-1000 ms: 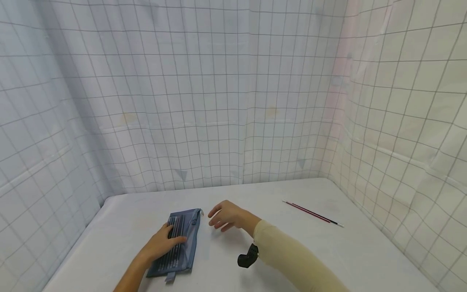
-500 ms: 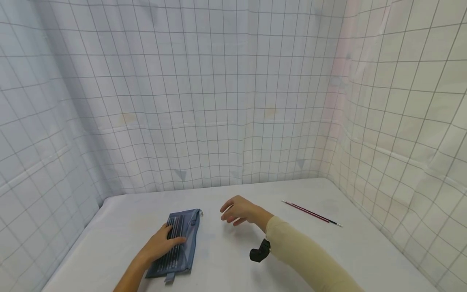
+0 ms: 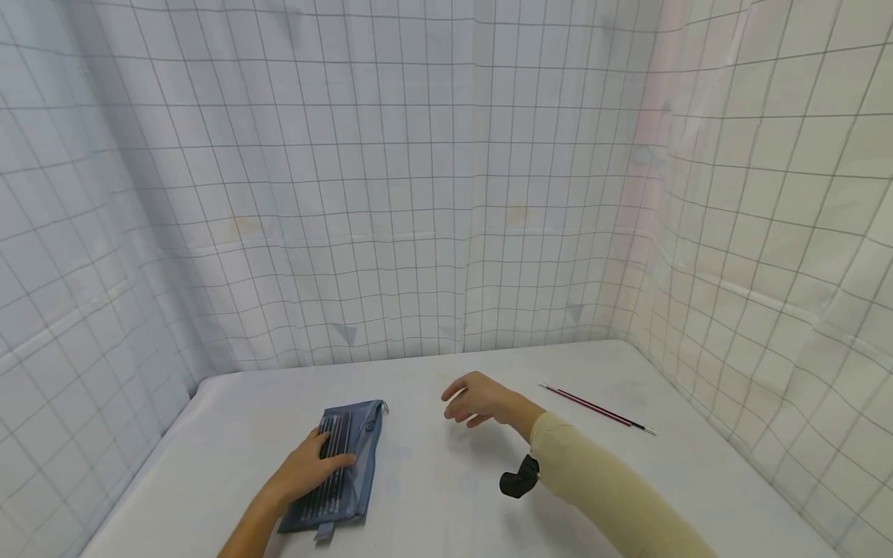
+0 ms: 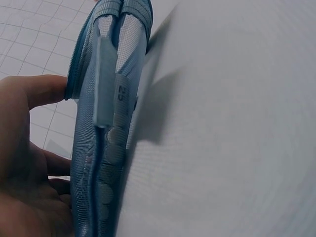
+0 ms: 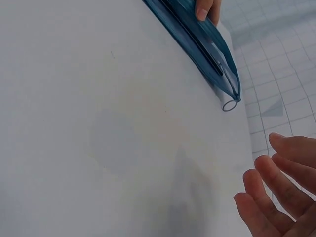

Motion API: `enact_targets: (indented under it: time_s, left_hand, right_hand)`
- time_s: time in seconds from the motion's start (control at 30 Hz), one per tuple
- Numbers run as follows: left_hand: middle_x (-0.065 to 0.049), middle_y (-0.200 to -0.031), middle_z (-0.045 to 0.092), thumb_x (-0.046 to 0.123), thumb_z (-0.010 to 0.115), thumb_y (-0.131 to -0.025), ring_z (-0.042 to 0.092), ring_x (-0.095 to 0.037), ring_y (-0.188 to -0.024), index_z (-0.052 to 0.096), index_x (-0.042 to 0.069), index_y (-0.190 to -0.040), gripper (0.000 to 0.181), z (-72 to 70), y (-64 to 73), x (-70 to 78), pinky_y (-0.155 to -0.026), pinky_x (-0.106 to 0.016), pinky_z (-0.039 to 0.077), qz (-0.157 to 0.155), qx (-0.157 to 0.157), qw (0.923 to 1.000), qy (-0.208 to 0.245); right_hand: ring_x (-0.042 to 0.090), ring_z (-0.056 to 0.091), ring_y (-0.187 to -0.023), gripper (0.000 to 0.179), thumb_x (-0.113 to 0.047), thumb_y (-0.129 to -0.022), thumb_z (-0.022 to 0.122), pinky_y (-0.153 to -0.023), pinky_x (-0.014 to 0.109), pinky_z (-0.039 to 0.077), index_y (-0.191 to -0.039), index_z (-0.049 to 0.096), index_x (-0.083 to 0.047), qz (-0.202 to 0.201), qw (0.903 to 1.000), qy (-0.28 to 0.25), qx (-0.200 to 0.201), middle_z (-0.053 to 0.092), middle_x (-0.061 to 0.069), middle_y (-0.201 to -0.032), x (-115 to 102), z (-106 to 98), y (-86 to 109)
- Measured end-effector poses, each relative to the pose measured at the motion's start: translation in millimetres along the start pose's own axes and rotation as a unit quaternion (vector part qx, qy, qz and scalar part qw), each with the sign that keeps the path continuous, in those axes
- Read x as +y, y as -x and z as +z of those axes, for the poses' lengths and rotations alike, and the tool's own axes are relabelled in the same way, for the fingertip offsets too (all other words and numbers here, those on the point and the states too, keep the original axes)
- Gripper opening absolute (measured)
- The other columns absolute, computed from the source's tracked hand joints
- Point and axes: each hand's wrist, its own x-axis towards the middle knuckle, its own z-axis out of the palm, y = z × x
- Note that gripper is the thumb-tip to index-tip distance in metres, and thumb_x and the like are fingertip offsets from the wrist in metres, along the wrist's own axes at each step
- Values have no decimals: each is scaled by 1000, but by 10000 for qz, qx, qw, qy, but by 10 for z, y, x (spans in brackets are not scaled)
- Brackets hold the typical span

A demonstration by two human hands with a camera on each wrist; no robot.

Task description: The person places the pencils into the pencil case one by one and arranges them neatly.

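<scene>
A flat blue zipped pencil case [image 3: 364, 453] lies on the left of the white table, with several thin dark sticks showing through it. My left hand [image 3: 305, 467] rests on top of it, fingers and thumb spread. Seen from its end in the left wrist view, the case [image 4: 94, 168] has a pale tab and the marking "25". A ring [image 5: 229, 105] hangs at its far corner in the right wrist view. My right hand [image 3: 480, 399] hovers over the middle of the table, holding nothing, its fingers loosely bent.
Two slender pencil-like sticks [image 3: 593, 405], dark red and black with pale ends, lie side by side at the table's right. White gridded curtains [image 3: 432, 194] enclose the back and sides. A black device [image 3: 519, 477] is attached beneath the right sleeve [image 3: 607, 480].
My right hand has moved rightward, away from the pencil case and toward the two sticks. My left hand and the case have stayed in place.
</scene>
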Motion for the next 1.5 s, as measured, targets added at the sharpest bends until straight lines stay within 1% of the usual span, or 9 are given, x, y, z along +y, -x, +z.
enact_targets:
  time_s: [0.37, 0.53, 0.63, 0.77, 0.9, 1.0, 1.07, 1.27, 1.5]
  left_hand:
    - [-45, -157, 15, 56, 69, -92, 19, -65, -142, 30, -21, -149, 104, 24, -15, -48, -112, -74, 22, -30, -20, 10000, 80]
    - [-45, -158, 14, 57, 70, -91, 19, -65, -142, 29, -21, -149, 106, 30, -8, -50, -113, -74, 21, -83, -30, 9999, 118]
    - [-45, -158, 13, 57, 70, -91, 19, -65, -142, 28, -22, -150, 106, 25, -8, -47, -113, -73, 21, -106, -42, 9999, 126]
    - [-45, -157, 14, 57, 70, -91, 19, -65, -142, 29, -22, -149, 106, 10, -5, -38, -112, -74, 21, -84, -27, 9999, 107]
    - [-45, -158, 14, 56, 70, -91, 19, -65, -142, 29, -21, -149, 105, 7, -1, -39, -112, -74, 21, -70, -16, 9999, 99]
    - [-45, -158, 13, 56, 69, -92, 19, -65, -142, 28, -21, -150, 105, 14, 2, -44, -112, -74, 21, -68, -12, 9999, 118]
    - [-45, -158, 13, 56, 70, -92, 19, -65, -142, 28, -21, -150, 105, 19, 1, -45, -112, -74, 21, -69, -2, 9999, 129]
    - [-44, -159, 13, 57, 69, -92, 19, -64, -143, 28, -21, -150, 106, 19, -4, -37, -113, -74, 21, -90, 0, 9999, 133]
    - [-44, -159, 13, 55, 69, -93, 18, -64, -143, 28, -21, -150, 104, 18, 15, -27, -112, -74, 21, -31, -28, 9998, 183]
  right_hand:
    - [22, 70, -91, 44, -6, -92, 78, -78, 39, 61, -134, 65, -1, -223, 9989, 399, -83, 73, 6, -106, 180, -291, 81]
    - [18, 70, -93, 48, -6, -92, 78, -79, 38, 60, -137, 64, -3, -472, 9957, 801, -28, 72, 8, -111, 312, -459, 119]
    - [17, 69, -93, 48, -5, -91, 78, -78, 38, 59, -137, 64, -4, -531, 9927, 1077, 88, 72, 10, -112, 373, -551, 149]
    - [17, 68, -89, 46, -4, -91, 78, -76, 36, 59, -135, 66, -5, -679, 9852, 1541, 313, 73, 8, -110, 450, -666, 174]
    - [19, 69, -89, 41, -1, -90, 77, -77, 36, 59, -131, 68, -1, -1078, 9698, 2116, 560, 74, 6, -104, 524, -769, 201]
    - [21, 70, -92, 37, 2, -90, 76, -78, 37, 59, -127, 70, 1, -1328, 9586, 2410, 730, 73, 5, -101, 586, -837, 225]
    - [21, 70, -92, 36, 2, -90, 76, -78, 37, 59, -125, 70, 2, -1403, 9537, 2531, 820, 73, 5, -101, 630, -880, 243]
    - [23, 70, -93, 34, 3, -91, 75, -79, 39, 59, -124, 70, 2, -1444, 9471, 2687, 997, 73, 7, -102, 730, -1000, 300]
    - [25, 70, -95, 34, 3, -90, 75, -79, 40, 60, -123, 70, 3, -1335, 9433, 2783, 1219, 72, 5, -100, 888, -1167, 357]
